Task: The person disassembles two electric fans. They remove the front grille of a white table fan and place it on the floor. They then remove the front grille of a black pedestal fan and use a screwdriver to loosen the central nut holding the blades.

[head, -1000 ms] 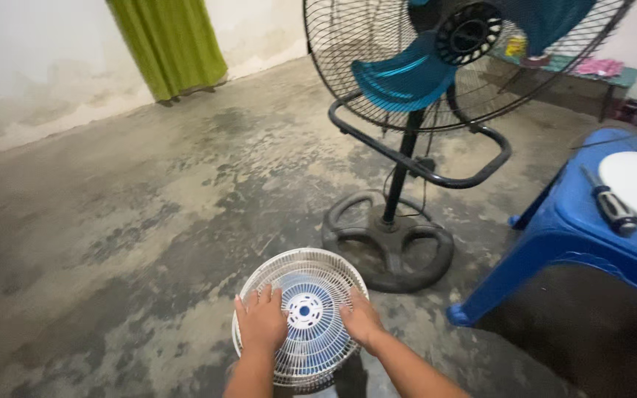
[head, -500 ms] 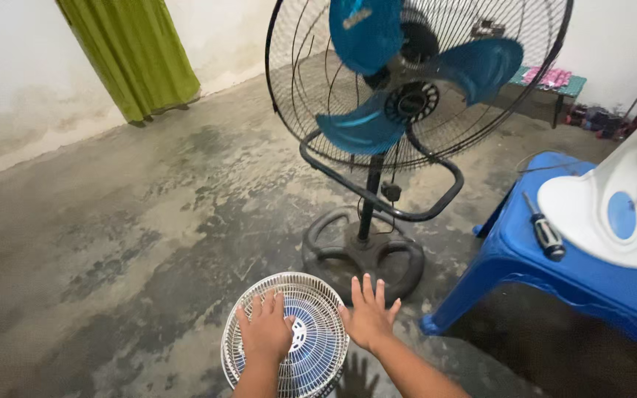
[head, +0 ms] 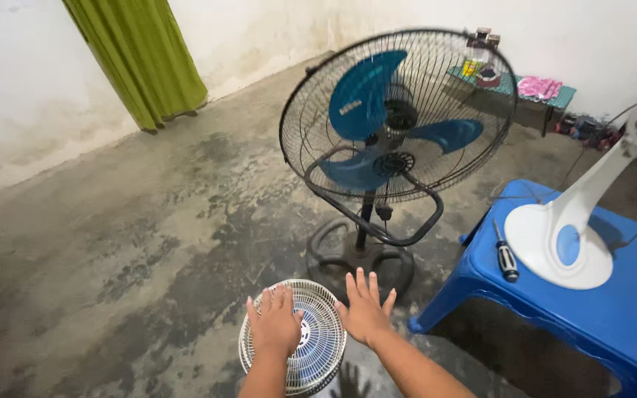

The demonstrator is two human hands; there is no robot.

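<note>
Quick count of what was there: two hands, the left hand (head: 276, 324) and right hand (head: 365, 313), both near the bottom. One white fan grille (head: 318, 340) on the floor. One big black standing fan (head: 396, 118) with three blue blades in the middle. One blue plastic desk (head: 628, 295) on the right, carrying one white fan base (head: 565, 239) and one screwdriver (head: 506, 258). One green curtain (head: 141, 59) far left.
</note>
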